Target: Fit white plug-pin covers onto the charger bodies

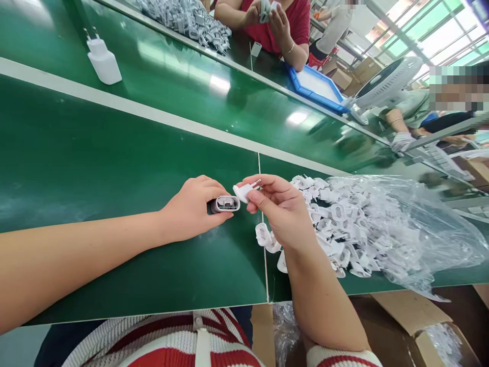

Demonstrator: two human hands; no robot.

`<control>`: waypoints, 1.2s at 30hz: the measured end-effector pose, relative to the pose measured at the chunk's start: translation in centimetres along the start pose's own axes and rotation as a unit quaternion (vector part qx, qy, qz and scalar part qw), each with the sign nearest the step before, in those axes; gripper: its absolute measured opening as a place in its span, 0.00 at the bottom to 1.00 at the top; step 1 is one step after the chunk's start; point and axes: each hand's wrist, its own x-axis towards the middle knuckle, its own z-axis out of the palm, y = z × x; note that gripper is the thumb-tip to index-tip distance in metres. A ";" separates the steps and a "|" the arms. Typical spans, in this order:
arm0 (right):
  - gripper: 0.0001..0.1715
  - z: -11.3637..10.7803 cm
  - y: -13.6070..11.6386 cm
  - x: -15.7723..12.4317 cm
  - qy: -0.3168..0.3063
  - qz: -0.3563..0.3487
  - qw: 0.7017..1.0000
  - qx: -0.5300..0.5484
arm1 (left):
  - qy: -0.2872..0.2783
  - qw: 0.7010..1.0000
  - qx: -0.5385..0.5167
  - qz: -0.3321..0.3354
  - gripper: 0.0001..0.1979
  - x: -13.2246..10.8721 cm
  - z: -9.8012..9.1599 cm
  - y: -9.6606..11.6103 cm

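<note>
My left hand (pixel 194 206) is closed around a white charger housing (pixel 228 204), whose open end faces right and shows parts inside. Close beside it, my right hand (pixel 280 206) pinches a white plug cap (pixel 244 192) with two metal pins. A small gap seems to lie between cap and housing. Right of my hands spreads a heap of similar white plug caps (pixel 340 219), partly inside a clear plastic bag (pixel 431 224). A few loose caps (pixel 262 234) lie under my right wrist.
One white charger (pixel 105 63) stands on the green conveyor belt (pixel 171 76) beyond a pale rail (pixel 153 116). Across it are a pile of grey-white parts (pixel 191 20), a blue tray (pixel 317 86), a fan (pixel 385 84) and co-workers. Cardboard boxes (pixel 416 311) sit below the table edge.
</note>
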 end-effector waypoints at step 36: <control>0.16 1.3 1.3 -0.3 -0.012 -0.276 0.876 -0.395 | -0.014 1.000 0.027 -0.007 0.14 -0.1 0.1 -0.2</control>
